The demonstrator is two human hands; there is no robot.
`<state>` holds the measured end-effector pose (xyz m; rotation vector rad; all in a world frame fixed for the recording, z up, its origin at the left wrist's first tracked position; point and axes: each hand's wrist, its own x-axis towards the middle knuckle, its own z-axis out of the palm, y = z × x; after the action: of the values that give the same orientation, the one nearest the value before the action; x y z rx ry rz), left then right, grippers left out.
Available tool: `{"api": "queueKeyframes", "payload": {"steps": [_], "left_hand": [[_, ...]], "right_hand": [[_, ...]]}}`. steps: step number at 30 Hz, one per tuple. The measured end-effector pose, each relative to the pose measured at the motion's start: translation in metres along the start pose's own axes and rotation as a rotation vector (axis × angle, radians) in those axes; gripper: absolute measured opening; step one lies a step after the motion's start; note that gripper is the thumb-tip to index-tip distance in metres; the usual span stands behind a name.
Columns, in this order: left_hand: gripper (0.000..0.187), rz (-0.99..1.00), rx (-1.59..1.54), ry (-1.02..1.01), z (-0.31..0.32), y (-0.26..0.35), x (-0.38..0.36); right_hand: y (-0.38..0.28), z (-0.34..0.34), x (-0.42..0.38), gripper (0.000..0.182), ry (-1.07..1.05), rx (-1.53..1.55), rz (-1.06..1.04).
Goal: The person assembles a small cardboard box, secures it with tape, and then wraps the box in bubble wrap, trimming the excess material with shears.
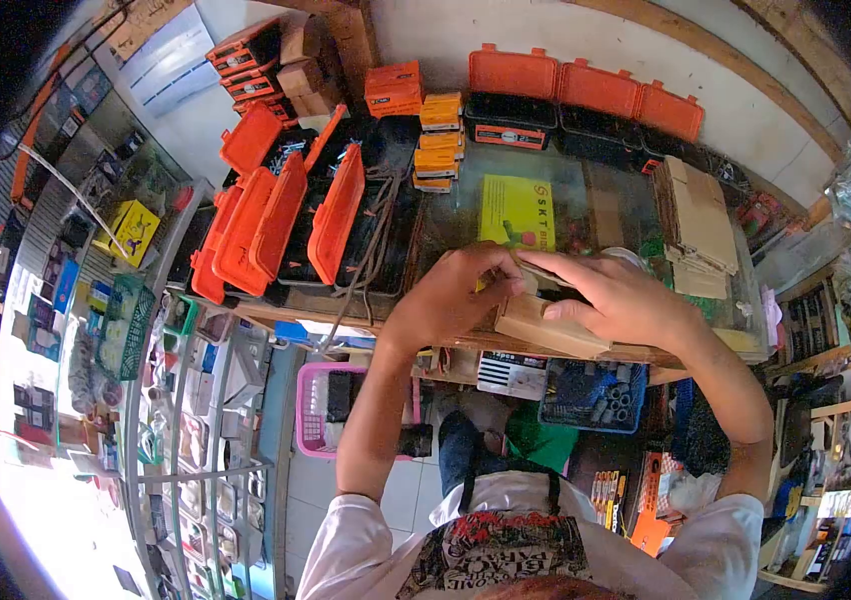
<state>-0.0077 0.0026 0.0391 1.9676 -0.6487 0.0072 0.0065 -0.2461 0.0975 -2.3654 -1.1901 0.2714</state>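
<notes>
Both hands meet over the front edge of the glass-topped table [446,215]. My left hand [461,295] has its fingers bent together around something small at the near end of a brown cardboard piece. My right hand [616,295] holds a brown cardboard box [551,328], its thumb on top and its fingers reaching toward my left hand. Behind the hands lies a yellow SKT sheet [518,208]. A stack of flat brown cardboard pieces [698,215] sits to the right.
Open black cases with orange lids [271,225] stand at the left, more [511,100] along the back. Small yellow-orange boxes [439,140] are stacked between them. Below the table are a pink basket [314,410] and a blue basket [596,425].
</notes>
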Motion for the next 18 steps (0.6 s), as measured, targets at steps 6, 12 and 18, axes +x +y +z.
{"api": "queueKeyframes", "payload": {"steps": [6,12,18], "left_hand": [[0.015,-0.075,-0.11,0.226,0.022,-0.013,-0.011],[0.015,-0.101,-0.202,0.308,0.032,-0.014,-0.014],[0.017,-0.178,-0.4,0.235,0.032,-0.015,-0.015]], "right_hand": [[0.005,0.013,-0.006,0.043,0.119,0.038,-0.031],[0.015,0.023,-0.005,0.033,0.232,0.06,-0.13],[0.014,0.025,-0.006,0.03,0.264,0.066,-0.138]]}}
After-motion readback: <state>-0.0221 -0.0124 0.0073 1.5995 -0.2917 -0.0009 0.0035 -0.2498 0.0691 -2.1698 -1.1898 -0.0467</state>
